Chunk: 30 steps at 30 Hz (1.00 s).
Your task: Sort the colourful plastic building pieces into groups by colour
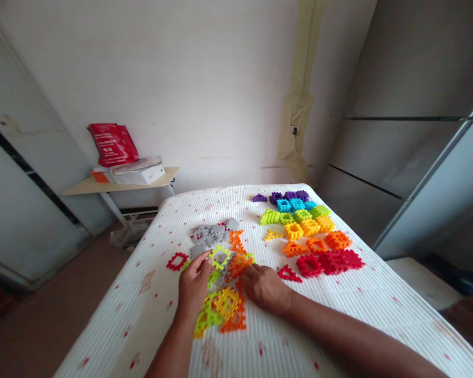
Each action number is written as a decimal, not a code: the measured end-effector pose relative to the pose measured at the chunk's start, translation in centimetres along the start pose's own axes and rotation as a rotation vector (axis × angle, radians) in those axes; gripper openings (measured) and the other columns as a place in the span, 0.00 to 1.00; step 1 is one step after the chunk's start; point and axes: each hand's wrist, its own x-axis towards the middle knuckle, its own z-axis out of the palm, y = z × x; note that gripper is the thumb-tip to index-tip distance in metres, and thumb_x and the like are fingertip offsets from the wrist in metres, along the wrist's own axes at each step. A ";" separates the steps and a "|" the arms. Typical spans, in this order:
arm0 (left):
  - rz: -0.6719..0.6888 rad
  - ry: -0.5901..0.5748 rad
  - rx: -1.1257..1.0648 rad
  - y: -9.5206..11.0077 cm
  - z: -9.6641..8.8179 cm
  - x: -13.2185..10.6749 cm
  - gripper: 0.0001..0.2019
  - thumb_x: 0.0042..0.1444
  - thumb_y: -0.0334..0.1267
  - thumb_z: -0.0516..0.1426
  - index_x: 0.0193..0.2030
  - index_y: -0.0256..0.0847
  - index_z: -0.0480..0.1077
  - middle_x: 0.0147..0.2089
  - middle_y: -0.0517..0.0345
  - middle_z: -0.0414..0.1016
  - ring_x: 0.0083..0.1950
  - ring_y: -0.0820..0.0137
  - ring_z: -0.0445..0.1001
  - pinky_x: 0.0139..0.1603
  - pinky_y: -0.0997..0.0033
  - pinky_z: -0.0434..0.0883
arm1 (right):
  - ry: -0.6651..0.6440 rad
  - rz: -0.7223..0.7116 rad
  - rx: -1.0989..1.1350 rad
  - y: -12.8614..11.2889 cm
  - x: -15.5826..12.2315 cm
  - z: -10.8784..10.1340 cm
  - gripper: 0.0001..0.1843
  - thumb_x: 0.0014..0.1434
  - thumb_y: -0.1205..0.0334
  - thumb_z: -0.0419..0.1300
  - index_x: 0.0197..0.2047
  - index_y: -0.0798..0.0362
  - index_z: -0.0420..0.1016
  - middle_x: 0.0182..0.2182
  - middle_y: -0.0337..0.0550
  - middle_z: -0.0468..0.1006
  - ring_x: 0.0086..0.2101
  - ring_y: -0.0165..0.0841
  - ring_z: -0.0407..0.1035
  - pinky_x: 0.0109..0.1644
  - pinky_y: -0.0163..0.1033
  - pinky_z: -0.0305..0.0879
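Observation:
My left hand [194, 281] pinches a lime-green square frame tile [219, 257] with notched edges, held just above the mixed pile. At the pile's right side, my right hand [265, 287] has its fingers curled down against an orange tile [238, 266]; its fingertips are hidden. Closer to me in the pile lie a yellow lattice tile [227, 303], a lime-green triangle-patterned piece [207, 315] and orange pieces [234, 321]. Grey tiles [211, 235] are heaped at the far end, beside an orange lattice piece [237, 241]. A red square frame [177, 261] lies left of the pile.
Tiles sorted by colour form rows at the right: purple [289, 197], blue [290, 204], green [301, 216], yellow [309, 228], orange [316, 245] and red [333, 262]. They lie on a white ribbed cover [142, 320]. A side table [82, 185] carries a red bag [111, 144].

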 end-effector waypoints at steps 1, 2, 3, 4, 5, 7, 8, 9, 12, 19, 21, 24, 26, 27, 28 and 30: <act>0.004 -0.007 -0.008 0.1 0.0 0.0 0.23 0.47 0.49 0.56 0.45 0.35 0.73 0.29 0.57 0.76 0.30 0.68 0.75 0.34 0.70 0.72 | 0.004 0.000 0.000 0.0 0.0 0.1 0.12 0.65 0.65 0.45 0.34 0.54 0.67 0.34 0.43 0.71 0.32 0.32 0.64 0.33 0.36 0.60; 0.007 -0.014 -0.012 0.2 0.0 -0.1 0.22 0.47 0.48 0.57 0.45 0.36 0.72 0.27 0.58 0.75 0.30 0.68 0.74 0.33 0.70 0.71 | 0.007 0.000 0.001 0.0 0.0 0.1 0.12 0.65 0.65 0.45 0.34 0.54 0.67 0.34 0.43 0.72 0.31 0.32 0.64 0.33 0.36 0.59; 0.007 -0.020 -0.015 0.2 0.0 -0.2 0.21 0.47 0.47 0.57 0.44 0.36 0.72 0.27 0.60 0.74 0.29 0.69 0.74 0.33 0.71 0.71 | 0.010 -0.001 0.003 0.0 0.0 0.1 0.12 0.65 0.65 0.46 0.34 0.54 0.67 0.34 0.43 0.72 0.31 0.32 0.64 0.32 0.36 0.59; 0.003 -0.025 -0.019 0.3 0.0 -0.2 0.20 0.47 0.46 0.57 0.44 0.36 0.71 0.26 0.60 0.74 0.29 0.69 0.74 0.32 0.71 0.70 | 0.012 -0.002 0.004 0.1 -0.1 0.1 0.11 0.64 0.66 0.46 0.33 0.54 0.67 0.33 0.42 0.72 0.31 0.31 0.64 0.32 0.35 0.59; -0.001 -0.028 -0.024 0.3 0.0 -0.3 0.19 0.47 0.45 0.57 0.43 0.37 0.71 0.26 0.60 0.73 0.29 0.69 0.73 0.32 0.72 0.70 | 0.014 -0.001 0.010 0.2 0.0 0.1 0.10 0.64 0.66 0.47 0.33 0.54 0.67 0.33 0.42 0.72 0.31 0.31 0.64 0.32 0.35 0.59; -0.006 -0.031 -0.044 0.4 0.1 -0.4 0.18 0.47 0.44 0.57 0.43 0.37 0.70 0.26 0.61 0.72 0.29 0.70 0.73 0.32 0.72 0.69 | 0.025 0.007 0.038 0.4 0.0 -0.2 0.09 0.62 0.67 0.49 0.32 0.54 0.67 0.31 0.41 0.72 0.29 0.30 0.65 0.32 0.35 0.59; -0.004 -0.036 -0.058 0.5 0.1 -0.4 0.17 0.47 0.44 0.57 0.43 0.37 0.69 0.26 0.61 0.72 0.29 0.70 0.72 0.32 0.72 0.69 | 0.038 0.019 0.059 0.6 0.0 -0.4 0.09 0.62 0.67 0.49 0.31 0.54 0.67 0.30 0.40 0.72 0.28 0.30 0.65 0.32 0.34 0.59; 0.000 -0.048 -0.074 0.6 0.1 -0.5 0.18 0.47 0.43 0.57 0.44 0.38 0.68 0.25 0.62 0.72 0.29 0.70 0.72 0.32 0.73 0.69 | 0.057 0.036 0.084 0.7 0.0 -0.7 0.10 0.62 0.68 0.49 0.30 0.54 0.67 0.28 0.40 0.72 0.28 0.29 0.65 0.32 0.34 0.60; 0.013 -0.112 -0.106 0.8 0.2 -0.6 0.18 0.48 0.42 0.57 0.46 0.39 0.65 0.24 0.64 0.70 0.28 0.71 0.71 0.32 0.73 0.68 | 0.135 0.097 0.199 1.3 0.0 -1.9 0.11 0.62 0.67 0.48 0.30 0.54 0.68 0.27 0.41 0.72 0.28 0.29 0.66 0.33 0.33 0.61; -0.010 -0.306 -0.120 1.3 0.7 -1.5 0.23 0.50 0.42 0.57 0.53 0.41 0.58 0.23 0.67 0.67 0.26 0.73 0.67 0.29 0.75 0.64 | 0.290 0.055 0.476 1.9 0.0 -3.7 0.27 0.55 0.56 0.60 0.57 0.53 0.62 0.53 0.51 0.67 0.50 0.38 0.63 0.51 0.43 0.63; -0.022 -0.359 -0.136 1.5 1.0 -1.8 0.25 0.50 0.42 0.57 0.55 0.42 0.56 0.24 0.67 0.67 0.25 0.74 0.66 0.28 0.76 0.63 | 0.251 0.031 0.465 1.7 0.0 -4.1 0.30 0.54 0.56 0.62 0.58 0.54 0.62 0.53 0.52 0.68 0.50 0.39 0.62 0.52 0.44 0.63; -0.047 -0.411 -0.156 1.9 1.3 -2.2 0.29 0.50 0.42 0.57 0.58 0.43 0.55 0.23 0.68 0.66 0.23 0.75 0.64 0.25 0.77 0.61 | 0.190 0.001 0.432 1.4 0.2 -4.8 0.26 0.54 0.59 0.62 0.55 0.55 0.66 0.50 0.52 0.70 0.48 0.39 0.63 0.50 0.44 0.62; -0.061 -0.415 -0.170 2.2 1.4 -2.4 0.30 0.48 0.42 0.58 0.58 0.42 0.54 0.22 0.68 0.65 0.22 0.76 0.63 0.24 0.78 0.60 | 0.153 -0.011 0.409 1.2 0.2 -5.4 0.24 0.54 0.58 0.61 0.54 0.54 0.67 0.49 0.51 0.71 0.47 0.39 0.64 0.50 0.43 0.62; -0.068 -0.411 -0.179 2.4 1.4 -2.4 0.31 0.48 0.41 0.59 0.58 0.42 0.54 0.22 0.68 0.64 0.22 0.77 0.62 0.24 0.78 0.60 | 0.135 -0.013 0.398 1.2 0.2 -5.6 0.24 0.54 0.58 0.62 0.54 0.54 0.67 0.49 0.51 0.71 0.46 0.38 0.64 0.50 0.43 0.62; -0.076 -0.409 -0.188 2.5 1.5 -2.5 0.31 0.47 0.41 0.59 0.59 0.42 0.54 0.22 0.68 0.64 0.21 0.77 0.61 0.23 0.78 0.59 | 0.119 -0.011 0.385 1.2 0.2 -5.8 0.24 0.54 0.58 0.62 0.54 0.54 0.67 0.49 0.50 0.71 0.46 0.38 0.64 0.50 0.43 0.61; -0.095 -0.408 -0.206 2.8 1.6 -2.7 0.32 0.47 0.41 0.59 0.59 0.42 0.54 0.22 0.69 0.63 0.20 0.78 0.60 0.22 0.79 0.58 | 0.097 -0.001 0.361 1.2 0.2 -6.1 0.26 0.53 0.57 0.63 0.54 0.53 0.66 0.49 0.49 0.72 0.46 0.38 0.64 0.49 0.42 0.61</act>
